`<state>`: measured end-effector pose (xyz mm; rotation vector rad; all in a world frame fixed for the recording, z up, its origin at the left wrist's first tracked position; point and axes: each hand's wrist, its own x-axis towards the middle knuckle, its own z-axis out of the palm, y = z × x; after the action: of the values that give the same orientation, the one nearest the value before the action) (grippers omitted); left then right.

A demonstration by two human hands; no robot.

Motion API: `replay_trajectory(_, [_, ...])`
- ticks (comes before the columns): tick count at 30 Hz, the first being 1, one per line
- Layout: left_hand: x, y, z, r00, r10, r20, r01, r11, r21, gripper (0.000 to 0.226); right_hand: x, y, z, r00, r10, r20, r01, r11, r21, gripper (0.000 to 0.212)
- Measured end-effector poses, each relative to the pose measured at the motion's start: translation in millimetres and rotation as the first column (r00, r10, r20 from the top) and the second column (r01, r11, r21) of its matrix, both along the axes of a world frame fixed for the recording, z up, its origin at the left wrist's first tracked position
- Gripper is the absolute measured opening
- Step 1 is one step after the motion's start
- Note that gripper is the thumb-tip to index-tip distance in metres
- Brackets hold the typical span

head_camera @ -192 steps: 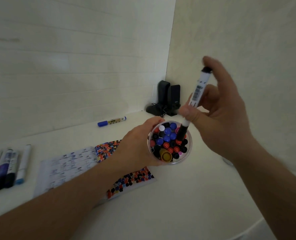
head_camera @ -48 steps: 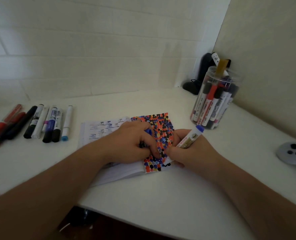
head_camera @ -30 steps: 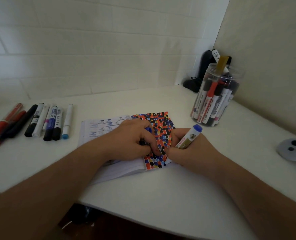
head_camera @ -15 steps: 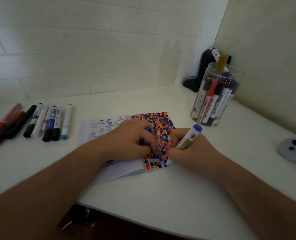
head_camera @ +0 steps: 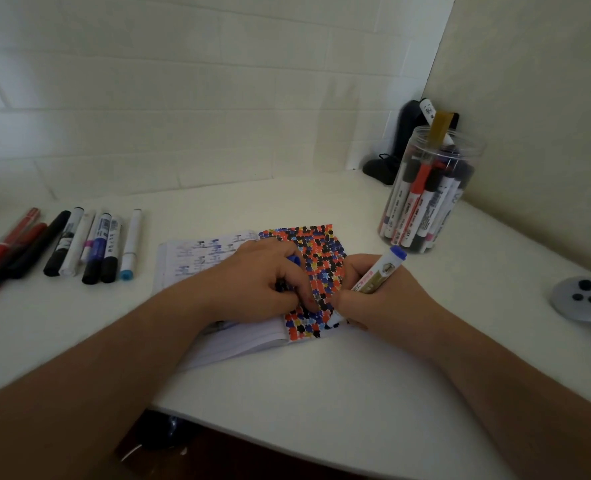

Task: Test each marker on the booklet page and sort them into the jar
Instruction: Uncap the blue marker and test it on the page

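Right hand (head_camera: 377, 296) gripping blue marker (head_camera: 373, 278), tip touching dotted booklet page (head_camera: 321, 251) at frame centre. Left hand (head_camera: 262, 282) curling round blue cap (head_camera: 294, 260), pinning page. Advice: light dab on blank spot, page held flat. Jar (head_camera: 429, 188) standing upper right.

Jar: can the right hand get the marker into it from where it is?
Probably yes. The jar stands uncovered, up and right of the right hand, with bare desk between. The marker is uncapped; the left hand holds its blue cap.
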<state>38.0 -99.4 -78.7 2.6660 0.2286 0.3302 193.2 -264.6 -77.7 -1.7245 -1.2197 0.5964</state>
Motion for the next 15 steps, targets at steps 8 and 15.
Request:
replay_trajectory(8, [0,1,-1,1.0,0.006,-0.012,-0.006,1.0,-0.007,0.034,0,1,-3,0.998,0.032,0.046,-0.031,0.999,-0.029,0.031])
replay_trajectory(15, [-1,1,-1,0.988,0.147,0.051,-0.134,0.97,-0.204,0.058,9,2,8,0.952,0.11,-0.287,-0.072,0.987,0.141,0.026])
